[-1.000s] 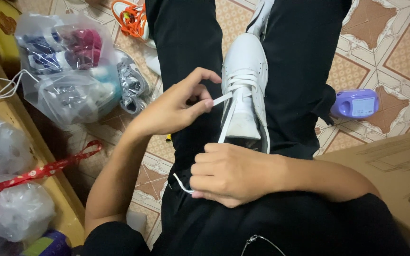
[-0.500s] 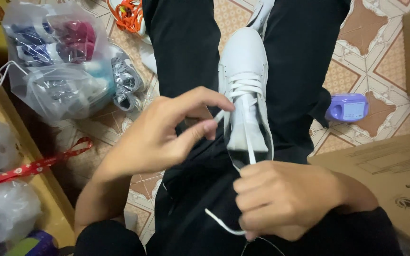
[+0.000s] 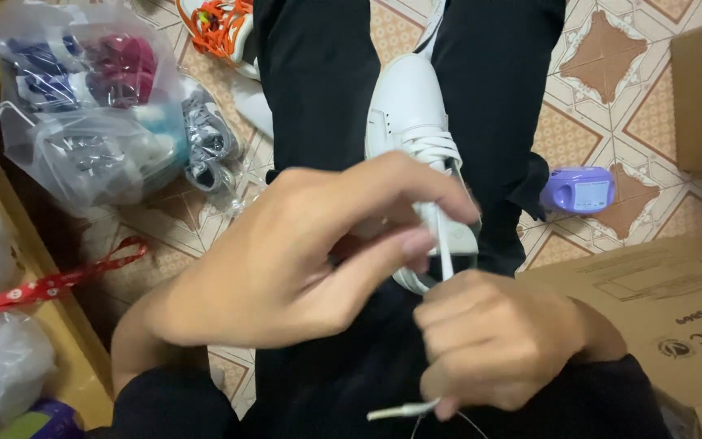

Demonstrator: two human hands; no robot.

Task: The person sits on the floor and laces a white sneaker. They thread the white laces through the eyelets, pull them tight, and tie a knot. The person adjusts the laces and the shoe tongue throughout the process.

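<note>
A white sneaker [image 3: 406,114] rests between my black-trousered legs, toe pointing away. Its white shoelace [image 3: 445,244] runs from the eyelets down into my right hand [image 3: 501,341], which is closed around it; the lace's free tip [image 3: 404,410] sticks out below that fist. My left hand [image 3: 310,252] hovers over the shoe's tongue, fingers curled, with thumb and fingertips pinching at the same lace just above my right hand. The rear of the shoe is hidden behind my hands.
A clear plastic bag [image 3: 83,106] of coloured shoes lies at the upper left. An orange-laced shoe [image 3: 219,28] sits at the top. A purple box-shaped object [image 3: 578,189] lies on the tiled floor at right, beside cardboard boxes [image 3: 660,293]. A red ribbon [image 3: 50,284] lies left.
My left hand has come down from the upper eyelets toward my right hand. My right hand has pulled the lace taut and stayed low, holding it.
</note>
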